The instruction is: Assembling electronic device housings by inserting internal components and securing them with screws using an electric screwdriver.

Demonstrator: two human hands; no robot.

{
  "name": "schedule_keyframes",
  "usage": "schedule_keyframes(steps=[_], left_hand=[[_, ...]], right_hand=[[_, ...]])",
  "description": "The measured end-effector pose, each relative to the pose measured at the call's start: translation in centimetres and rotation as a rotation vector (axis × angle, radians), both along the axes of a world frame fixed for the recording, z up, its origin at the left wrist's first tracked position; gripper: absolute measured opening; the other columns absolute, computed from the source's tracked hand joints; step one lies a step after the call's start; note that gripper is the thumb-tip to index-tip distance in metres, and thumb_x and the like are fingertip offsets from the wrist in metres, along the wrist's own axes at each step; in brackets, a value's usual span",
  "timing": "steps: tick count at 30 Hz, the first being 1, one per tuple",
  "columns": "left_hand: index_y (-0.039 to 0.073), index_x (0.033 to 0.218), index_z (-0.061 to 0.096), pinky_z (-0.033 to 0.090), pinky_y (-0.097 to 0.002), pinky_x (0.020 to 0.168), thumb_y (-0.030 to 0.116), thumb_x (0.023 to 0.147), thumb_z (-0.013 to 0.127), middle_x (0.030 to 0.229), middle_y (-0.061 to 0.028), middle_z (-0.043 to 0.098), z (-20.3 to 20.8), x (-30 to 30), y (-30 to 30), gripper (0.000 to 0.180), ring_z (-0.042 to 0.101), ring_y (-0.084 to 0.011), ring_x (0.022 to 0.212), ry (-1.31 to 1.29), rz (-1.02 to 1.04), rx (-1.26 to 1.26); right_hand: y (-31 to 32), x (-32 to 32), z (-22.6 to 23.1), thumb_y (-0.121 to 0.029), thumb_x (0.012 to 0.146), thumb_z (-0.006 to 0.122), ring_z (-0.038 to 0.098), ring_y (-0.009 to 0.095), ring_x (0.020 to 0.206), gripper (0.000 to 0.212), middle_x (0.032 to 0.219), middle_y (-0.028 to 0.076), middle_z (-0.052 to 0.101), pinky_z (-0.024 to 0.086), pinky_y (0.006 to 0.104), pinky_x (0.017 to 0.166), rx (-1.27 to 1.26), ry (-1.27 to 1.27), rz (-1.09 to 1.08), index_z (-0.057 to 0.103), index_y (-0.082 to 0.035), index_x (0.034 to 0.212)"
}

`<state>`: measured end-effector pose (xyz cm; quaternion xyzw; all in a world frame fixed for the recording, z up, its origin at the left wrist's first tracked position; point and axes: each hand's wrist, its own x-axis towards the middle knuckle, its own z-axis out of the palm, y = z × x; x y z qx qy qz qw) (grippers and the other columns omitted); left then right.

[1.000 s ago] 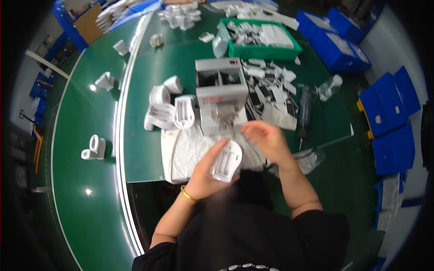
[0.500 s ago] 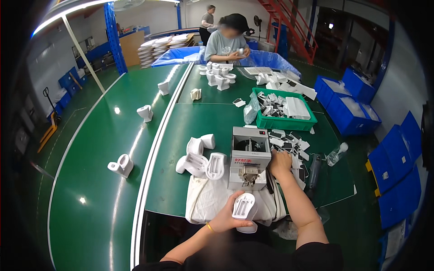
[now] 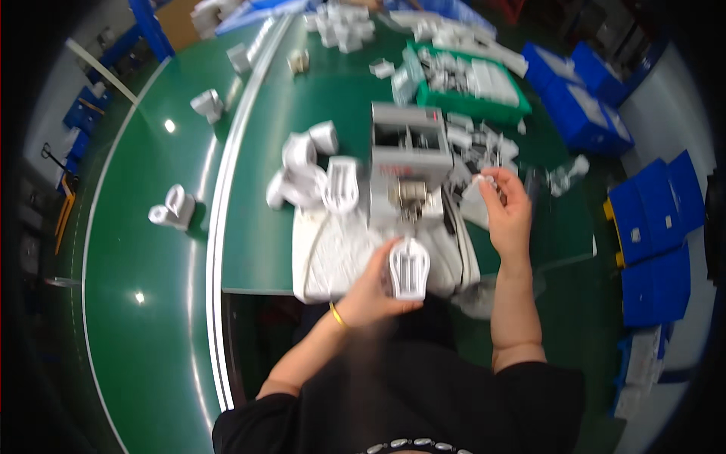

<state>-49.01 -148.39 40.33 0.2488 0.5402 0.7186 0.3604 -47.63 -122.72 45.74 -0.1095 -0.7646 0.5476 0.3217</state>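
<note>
Right hand lifted off machine, now pinching small white piece beside it. Left hand grips white housing, long axis upright, over counter edge, below machine; piece up-right of housing.

Crowded centre, open sides

The grey machine blocks the middle of the worktop; white housings crowd its left, loose parts and the green tray its right. Bare green lies open left of the housings, and on the belt.
</note>
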Motion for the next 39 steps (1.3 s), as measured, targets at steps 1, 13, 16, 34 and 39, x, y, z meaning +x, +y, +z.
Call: schedule_keyframes(steps=[1, 13, 16, 34, 39], left_hand=[[0.009, 0.151, 0.018, 0.047, -0.0333, 0.097, -0.006, 0.067, 0.082, 0.135, -0.0066, 0.041, 0.8, 0.2, -0.1, 0.106, 0.047, -0.0162, 0.120, -0.027, 0.014, 0.002], [0.008, 0.147, 0.029, 0.043, -0.0348, 0.102, -0.001, 0.062, 0.086, 0.137, -0.0083, 0.042, 1.0, 0.8, 0.0, 0.103, 0.047, -0.0201, 0.124, 0.190, 0.090, -0.012], [0.006, 0.145, 0.033, 0.040, -0.0352, 0.105, 0.002, 0.060, 0.088, 0.137, -0.0097, 0.042, 0.9, 1.0, -0.3, 0.101, 0.045, -0.0218, 0.125, 0.196, 0.117, -0.063], [0.003, 0.151, 0.020, 0.033, -0.0376, 0.109, 0.006, 0.089, 0.066, 0.147, -0.0175, 0.038, 3.3, 0.6, -1.0, 0.077, 0.041, -0.0248, 0.132, 0.092, 0.164, 0.063], [0.003, 0.152, 0.017, 0.039, -0.0358, 0.105, 0.004, 0.093, 0.059, 0.144, -0.0194, 0.042, 2.4, 0.6, -0.8, 0.072, 0.049, -0.0239, 0.126, 0.286, 0.207, -0.029]], right_hand=[[-1.3, 0.9, 0.3, -0.001, 0.091, 0.062, 0.056, 0.004, 0.083, 0.018, 0.095, 0.000, 0.065, 0.043, 0.0182, 0.072, -0.188, 0.057, 0.140, 0.060, -0.002, 0.110], [-8.4, 5.4, -0.6, 0.001, 0.085, 0.071, 0.063, 0.006, 0.080, 0.025, 0.092, 0.005, 0.070, 0.049, 0.0195, 0.070, -0.425, -0.181, 0.496, 0.060, 0.000, 0.108], [-8.6, 5.8, -0.6, 0.000, 0.086, 0.071, 0.063, 0.006, 0.080, 0.022, 0.091, 0.005, 0.070, 0.049, 0.0195, 0.071, -0.335, -0.218, 0.478, 0.062, 0.000, 0.105], [-8.4, 5.1, -2.1, -0.005, 0.084, 0.072, 0.056, 0.018, 0.104, 0.080, 0.123, 0.014, 0.053, 0.045, 0.0315, 0.094, -0.547, -0.118, 0.616, 0.025, -0.001, 0.148], [-8.6, 5.0, -2.2, -0.001, 0.084, 0.068, 0.054, 0.019, 0.109, 0.074, 0.124, 0.014, 0.052, 0.042, 0.0318, 0.098, -0.388, -0.102, 0.584, 0.027, -0.001, 0.146]])
